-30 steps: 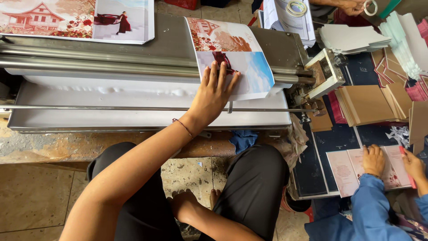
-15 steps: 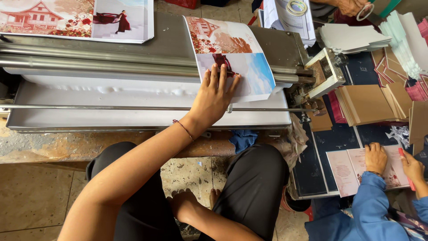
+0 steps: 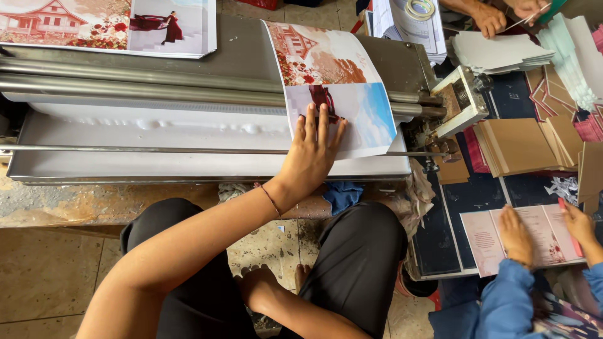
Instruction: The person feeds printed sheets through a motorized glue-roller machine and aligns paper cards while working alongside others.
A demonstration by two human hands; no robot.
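Note:
My left hand [image 3: 312, 154] lies flat, fingers spread, on the lower part of a printed photo sheet [image 3: 339, 69] showing a red house and a figure in a dark red dress. The sheet hangs over the long metal rollers [image 3: 157, 78] of a low machine, above its white glue-smeared tray [image 3: 157, 163]. My left arm reaches in from the lower left and has a thin bracelet at the wrist. Down between my knees, my right hand [image 3: 254, 289] rests near the floor beside my toes, and its fingers are not clear.
A second print [image 3: 107, 25] lies on the machine top at the back left. At the right, a person in blue sleeves presses a hand [image 3: 515, 232] on pink cards [image 3: 483, 242]. Brown card stacks [image 3: 521, 144], white sheets [image 3: 496, 50] and another person's hands [image 3: 487, 19] fill the right.
My left hand stays flat on the same print. The view has shifted only slightly, and the hands at the top right have moved a little.

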